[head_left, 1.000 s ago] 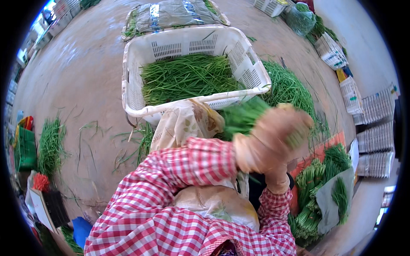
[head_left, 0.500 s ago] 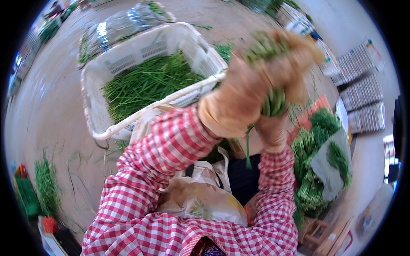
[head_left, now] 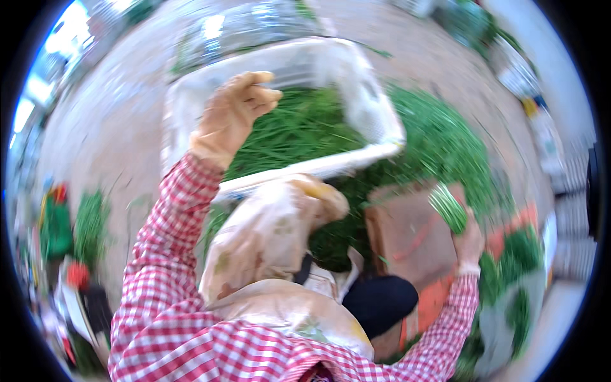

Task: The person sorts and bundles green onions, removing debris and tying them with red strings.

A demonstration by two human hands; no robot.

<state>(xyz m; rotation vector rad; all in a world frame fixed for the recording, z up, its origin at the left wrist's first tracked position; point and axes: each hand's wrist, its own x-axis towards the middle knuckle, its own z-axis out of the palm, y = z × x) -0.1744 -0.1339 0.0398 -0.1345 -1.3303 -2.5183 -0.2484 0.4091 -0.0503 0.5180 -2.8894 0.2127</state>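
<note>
Outside the white basket [head_left: 286,173], near its front-right corner, the right hand [head_left: 470,242] grips a green stalk bundle [head_left: 448,209] slanting basketward — the left hand [head_left: 234,118], well apart, hangs fingers-parted over its left side.

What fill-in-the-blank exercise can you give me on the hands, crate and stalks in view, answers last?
1. The left hand holds ____.
2. The right hand grips a bundle of stalks coloured ____.
3. The crate, with loose stalks inside, is coloured ____.
4. In the picture, the big loose pile lies to the crate's ____.

Missing words: nothing; green; white; right.
</note>
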